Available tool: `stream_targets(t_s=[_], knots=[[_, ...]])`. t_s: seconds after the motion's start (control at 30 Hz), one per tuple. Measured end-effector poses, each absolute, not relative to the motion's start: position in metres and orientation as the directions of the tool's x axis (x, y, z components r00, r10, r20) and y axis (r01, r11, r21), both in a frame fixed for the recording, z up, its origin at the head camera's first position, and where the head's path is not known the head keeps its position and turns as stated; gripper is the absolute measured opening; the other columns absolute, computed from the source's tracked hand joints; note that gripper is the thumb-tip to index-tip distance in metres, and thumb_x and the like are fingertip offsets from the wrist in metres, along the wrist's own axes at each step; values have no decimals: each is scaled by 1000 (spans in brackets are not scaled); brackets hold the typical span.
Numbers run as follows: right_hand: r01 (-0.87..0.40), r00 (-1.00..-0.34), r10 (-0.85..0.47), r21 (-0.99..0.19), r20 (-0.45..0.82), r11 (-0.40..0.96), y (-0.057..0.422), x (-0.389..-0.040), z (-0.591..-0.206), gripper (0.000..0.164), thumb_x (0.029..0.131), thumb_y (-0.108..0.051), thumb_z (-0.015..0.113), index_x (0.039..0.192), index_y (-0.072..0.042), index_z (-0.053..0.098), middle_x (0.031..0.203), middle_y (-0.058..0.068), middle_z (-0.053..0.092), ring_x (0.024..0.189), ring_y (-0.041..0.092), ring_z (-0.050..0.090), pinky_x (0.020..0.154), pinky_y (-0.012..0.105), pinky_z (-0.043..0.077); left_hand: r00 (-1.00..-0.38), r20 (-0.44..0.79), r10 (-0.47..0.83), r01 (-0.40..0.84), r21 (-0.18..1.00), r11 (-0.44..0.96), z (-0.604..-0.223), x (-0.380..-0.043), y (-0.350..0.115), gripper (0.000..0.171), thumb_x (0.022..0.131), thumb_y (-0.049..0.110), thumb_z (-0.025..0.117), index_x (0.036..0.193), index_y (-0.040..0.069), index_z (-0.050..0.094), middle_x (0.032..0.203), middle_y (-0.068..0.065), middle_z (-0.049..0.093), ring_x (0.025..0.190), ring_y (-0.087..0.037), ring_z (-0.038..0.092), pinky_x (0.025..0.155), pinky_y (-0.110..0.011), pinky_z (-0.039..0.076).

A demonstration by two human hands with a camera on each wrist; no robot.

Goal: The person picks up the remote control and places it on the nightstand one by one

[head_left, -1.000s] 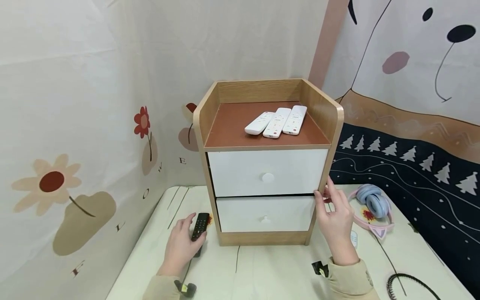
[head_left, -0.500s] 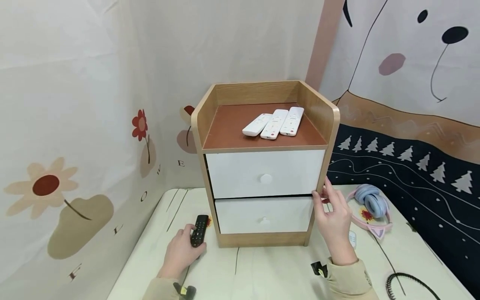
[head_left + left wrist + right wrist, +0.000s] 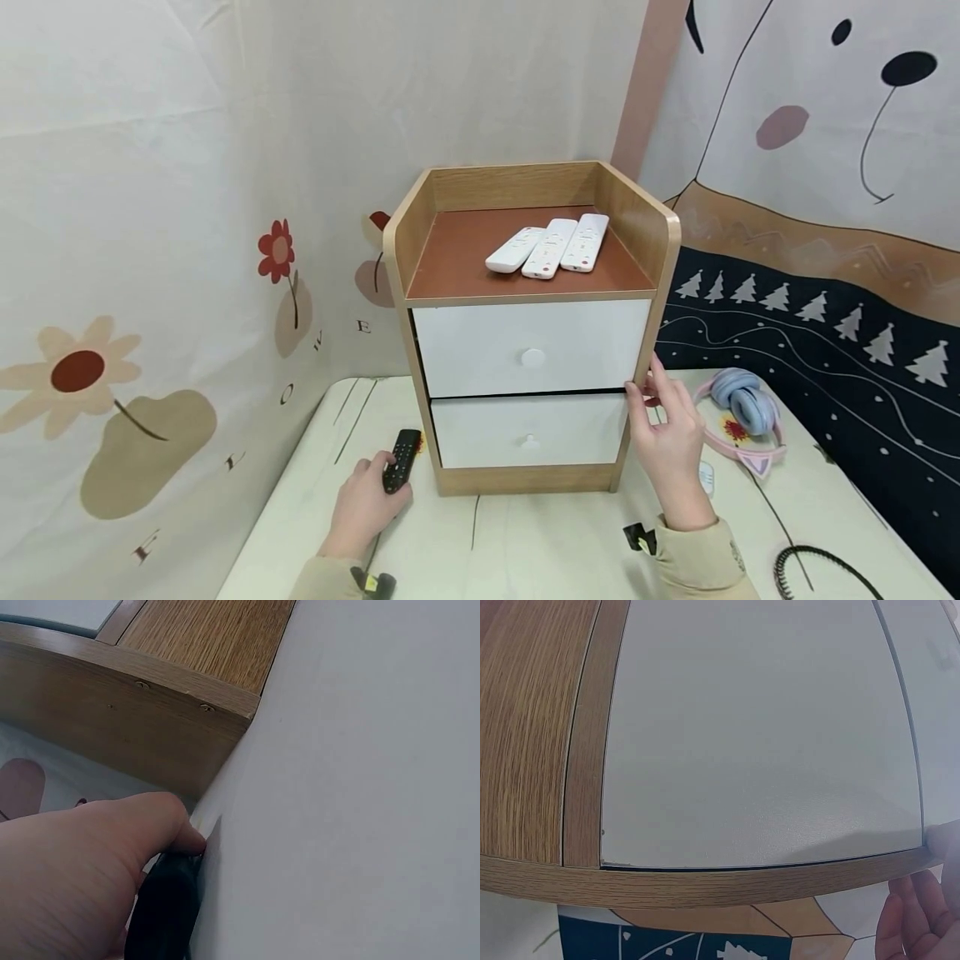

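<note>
A black remote control (image 3: 402, 460) lies at the left of the small cabinet, with my left hand (image 3: 365, 506) gripping it between thumb and fingers. In the left wrist view the dark remote (image 3: 163, 907) shows under the thumb, close to the tabletop. My right hand (image 3: 670, 442) touches the right side edge of the wooden cabinet (image 3: 525, 478), its thumb at the front and its other fingers along the side. Both white drawers, the upper drawer (image 3: 480, 350) and the lower drawer (image 3: 480, 429), are closed. Three white remotes (image 3: 550, 248) lie on the cabinet's brown top.
Right of the cabinet lie pink and blue cat-ear headphones (image 3: 742, 404). A small white device (image 3: 707, 478) lies partly behind my right wrist. A black coiled cord (image 3: 817, 552) rests at the table's right front. Printed cloth (image 3: 495, 83) hangs behind the table (image 3: 525, 550).
My left fingers have closed in round the black remote, which has tilted slightly. The right hand stays at the cabinet's side. The head view has shifted slightly.
</note>
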State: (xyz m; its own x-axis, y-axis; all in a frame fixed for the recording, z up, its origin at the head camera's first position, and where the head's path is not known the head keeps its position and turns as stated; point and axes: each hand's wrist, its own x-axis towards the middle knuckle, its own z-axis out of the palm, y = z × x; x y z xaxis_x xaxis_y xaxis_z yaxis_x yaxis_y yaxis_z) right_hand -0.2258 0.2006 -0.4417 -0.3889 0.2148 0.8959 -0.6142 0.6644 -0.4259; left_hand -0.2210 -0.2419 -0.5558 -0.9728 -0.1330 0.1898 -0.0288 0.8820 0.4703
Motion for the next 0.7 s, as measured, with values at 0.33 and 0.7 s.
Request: stream_targets(t_s=[0.33, 0.7], knots=[[-613, -384, 214, -421, 898, 668, 199, -227, -442, 62, 90, 8, 80, 150, 0, 65, 93, 23, 73, 82, 33, 65, 90, -2, 44, -954, 244, -177, -31, 503, 863, -555, -218, -241, 50, 87, 27, 80, 131, 6, 71, 113, -25, 75, 97, -38, 76, 84, -58, 66], [-597, -404, 214, -434, 889, 675, 200, -224, -441, 65, 91, 8, 80, 153, -2, 63, 95, 23, 72, 84, 32, 66, 91, -3, 45, -918, 351, -182, 30, 520, 854, -532, -215, -231, 45, 88, 26, 83, 126, 4, 73, 114, -25, 77, 92, -36, 76, 74, -48, 64]])
